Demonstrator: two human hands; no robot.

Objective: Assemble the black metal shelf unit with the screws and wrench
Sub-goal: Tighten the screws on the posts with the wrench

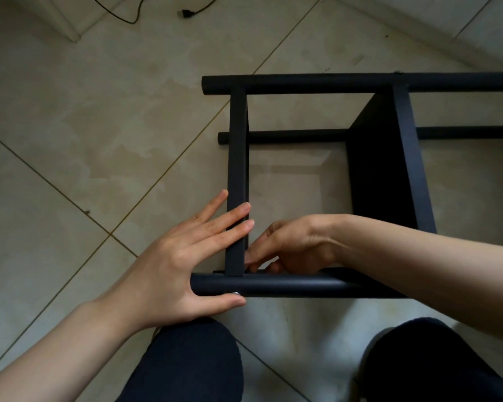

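The black metal shelf unit [384,158] lies on its side on the tiled floor. Its nearest round post [291,285] runs left to right in front of my knees. A flat shelf edge [237,169] meets that post at its left end. My left hand [172,262] lies with straight fingers across the shelf edge, thumb under the post beside a silver screw head [236,293]. My right hand [291,248] reaches inside the frame, fingers curled at the joint between shelf and post; what they pinch is hidden. No wrench is visible.
A second shelf panel [389,169] stands further right in the frame. Two more posts [360,82] run along the far side. A black cable with a plug [186,13] lies on the floor at the top. My dark-trousered knees [192,364] are at the bottom.
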